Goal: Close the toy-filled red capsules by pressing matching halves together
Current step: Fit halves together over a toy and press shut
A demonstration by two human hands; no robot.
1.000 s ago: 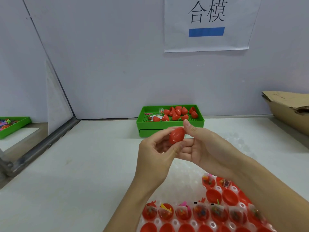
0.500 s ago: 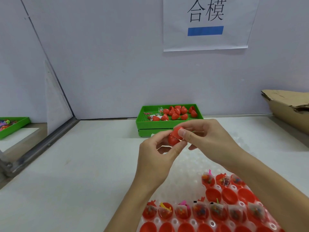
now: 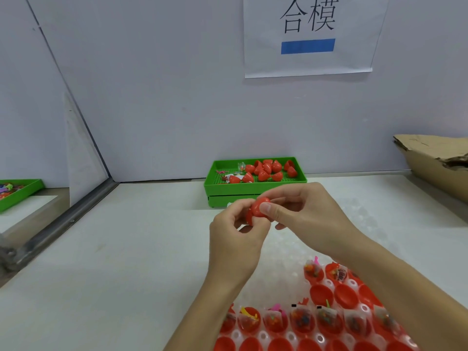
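Note:
A red capsule [image 3: 256,210] sits between both hands above the white table. My left hand [image 3: 235,239] grips its lower half from below, fingers curled round it. My right hand [image 3: 301,211] pinches the upper half, thumb on the near side. Whether the halves are fully joined is hidden by the fingers. At the bottom right lies a clear holder tray [image 3: 283,282] with several open red halves holding bagged toys [image 3: 301,320] and some bare red halves [image 3: 321,293].
A green tray [image 3: 217,184] with several loose red capsule halves stands by the back wall. A torn cardboard box [image 3: 435,160] sits at the right edge. Another green tray [image 3: 22,192] lies far left beyond a metal rail [image 3: 63,224].
My right hand turned from lying under the capsule to pinching it from above and the right. Both hands with the capsule stay at the same spot in front of the green tray.

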